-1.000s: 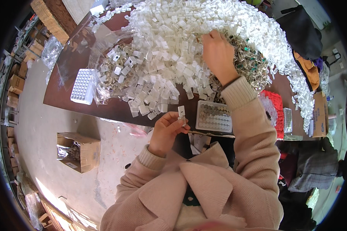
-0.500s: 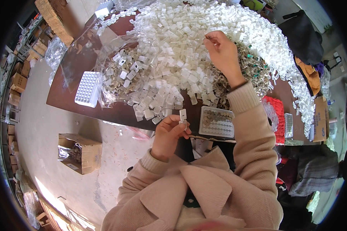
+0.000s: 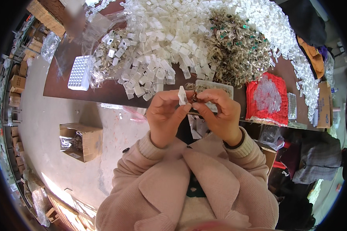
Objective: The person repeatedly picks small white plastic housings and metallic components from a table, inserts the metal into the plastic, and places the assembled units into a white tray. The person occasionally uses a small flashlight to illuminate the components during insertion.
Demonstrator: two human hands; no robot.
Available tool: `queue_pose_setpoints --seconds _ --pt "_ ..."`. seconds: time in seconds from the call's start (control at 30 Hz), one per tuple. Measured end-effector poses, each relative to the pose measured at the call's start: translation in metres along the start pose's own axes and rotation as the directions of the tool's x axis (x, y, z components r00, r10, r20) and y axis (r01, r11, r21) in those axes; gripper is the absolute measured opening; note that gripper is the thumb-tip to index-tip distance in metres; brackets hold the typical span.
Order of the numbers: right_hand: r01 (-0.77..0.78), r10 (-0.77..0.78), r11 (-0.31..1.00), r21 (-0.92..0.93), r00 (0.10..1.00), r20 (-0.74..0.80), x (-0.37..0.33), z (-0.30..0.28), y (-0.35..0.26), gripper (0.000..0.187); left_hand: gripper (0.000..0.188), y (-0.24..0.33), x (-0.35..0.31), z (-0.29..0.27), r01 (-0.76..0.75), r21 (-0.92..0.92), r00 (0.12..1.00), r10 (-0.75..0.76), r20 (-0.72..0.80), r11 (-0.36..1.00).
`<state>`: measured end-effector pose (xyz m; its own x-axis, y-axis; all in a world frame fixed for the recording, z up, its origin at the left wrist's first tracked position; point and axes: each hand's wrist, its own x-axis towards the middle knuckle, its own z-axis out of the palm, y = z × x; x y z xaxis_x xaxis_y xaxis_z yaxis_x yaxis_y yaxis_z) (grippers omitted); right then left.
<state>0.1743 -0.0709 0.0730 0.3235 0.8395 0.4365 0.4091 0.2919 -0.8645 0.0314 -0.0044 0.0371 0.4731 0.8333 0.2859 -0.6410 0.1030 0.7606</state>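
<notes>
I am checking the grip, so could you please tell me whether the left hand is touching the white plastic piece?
Touching: the head view shows the white plastic piece pinched in the left hand, between thumb and forefinger.

On my feed, the brown table [image 3: 108,91] stands on a pale grey floor [image 3: 38,109], and I see an open cardboard box [image 3: 91,144] to its near left. Well left of the table, I make out stacked cartons [image 3: 17,83]; nearer me on that side, bright sunlight [image 3: 52,184] streaks the ground.
</notes>
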Motion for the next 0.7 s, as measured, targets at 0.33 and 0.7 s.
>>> queue_pose_setpoints --seconds 0.33,0.7 --pt "0.455 -0.451 0.786 -0.419 0.885 0.116 -0.008 -0.020 -0.005 0.030 0.027 0.005 -0.006 0.000 0.124 -0.061 0.989 -0.118 0.093 0.990" --pt "0.368 -0.339 0.901 -0.228 0.927 0.158 -0.018 -0.027 0.006 0.037 0.027 0.009 -0.005 0.007 0.223 0.077 0.974 -0.225 0.009 0.972"
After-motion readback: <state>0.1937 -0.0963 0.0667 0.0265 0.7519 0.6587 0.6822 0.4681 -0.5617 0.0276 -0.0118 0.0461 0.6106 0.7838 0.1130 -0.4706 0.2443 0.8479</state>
